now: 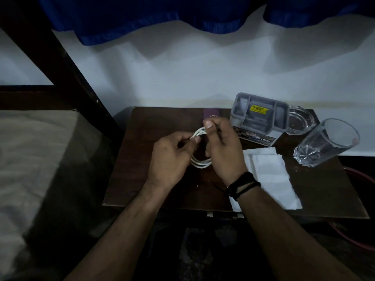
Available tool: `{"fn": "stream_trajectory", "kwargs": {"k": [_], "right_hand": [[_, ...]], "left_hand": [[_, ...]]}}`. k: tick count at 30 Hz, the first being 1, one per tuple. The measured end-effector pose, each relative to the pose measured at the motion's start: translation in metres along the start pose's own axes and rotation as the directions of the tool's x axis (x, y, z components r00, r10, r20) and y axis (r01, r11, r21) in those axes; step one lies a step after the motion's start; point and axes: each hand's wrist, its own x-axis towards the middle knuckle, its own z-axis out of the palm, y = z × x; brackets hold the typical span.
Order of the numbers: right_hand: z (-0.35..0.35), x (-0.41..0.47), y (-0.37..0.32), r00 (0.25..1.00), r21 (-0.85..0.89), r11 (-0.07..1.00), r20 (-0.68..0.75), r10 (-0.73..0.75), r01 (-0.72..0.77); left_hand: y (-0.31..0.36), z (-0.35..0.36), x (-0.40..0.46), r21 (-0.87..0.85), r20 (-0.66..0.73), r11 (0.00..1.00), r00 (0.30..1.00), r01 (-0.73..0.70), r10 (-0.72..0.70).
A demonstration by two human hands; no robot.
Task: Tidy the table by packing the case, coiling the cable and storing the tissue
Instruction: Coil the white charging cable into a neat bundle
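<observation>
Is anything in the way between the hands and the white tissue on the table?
Nothing visible blocks it. The tissue lies flat on the table just right of the right hand. But both hands are busy: the left hand and right hand hold the white cable coil.

Dark matt wood table (pixel 142 159), smooth white plastic cable (pixel 199 164), soft paper tissue (pixel 272 171), clear glossy tumbler (pixel 324 142), grey matt plastic organiser (pixel 259 116).

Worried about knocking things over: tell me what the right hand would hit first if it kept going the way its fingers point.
Probably the purple case, lying just beyond the right hand as it holds the white cable. The grey organiser stands to the right of that line. Depth is hard to judge.
</observation>
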Motion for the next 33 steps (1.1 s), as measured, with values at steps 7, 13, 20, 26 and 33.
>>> {"fn": "stream_trajectory", "kwargs": {"k": [7,13,20,26,33], "right_hand": [[-0.003,-0.009,-0.001,0.97,-0.389,0.889,0.116,-0.214,0.243],[-0.007,-0.005,-0.001,0.973,-0.349,0.917,0.19,-0.132,0.193],[-0.015,-0.003,-0.024,0.851,0.37,0.806,0.44,0.285,-0.461],[-0.019,-0.001,-0.026,0.83,0.399,0.789,0.506,0.235,-0.467],[-0.014,-0.003,-0.015,0.937,0.238,0.968,0.348,-0.006,-0.083]], "left_hand": [[-0.002,-0.013,0.005,0.129,-0.056,0.991,0.997,-0.043,0.051],[-0.009,-0.013,0.008,0.023,0.051,0.996,0.995,-0.086,0.085],[-0.007,-0.019,0.009,-0.145,0.125,0.989,0.992,0.006,0.012],[0.009,-0.026,0.006,-0.294,0.276,0.865,0.902,0.407,-0.331],[0.011,-0.038,0.014,-0.292,0.451,0.692,0.733,0.66,-0.509]]}}
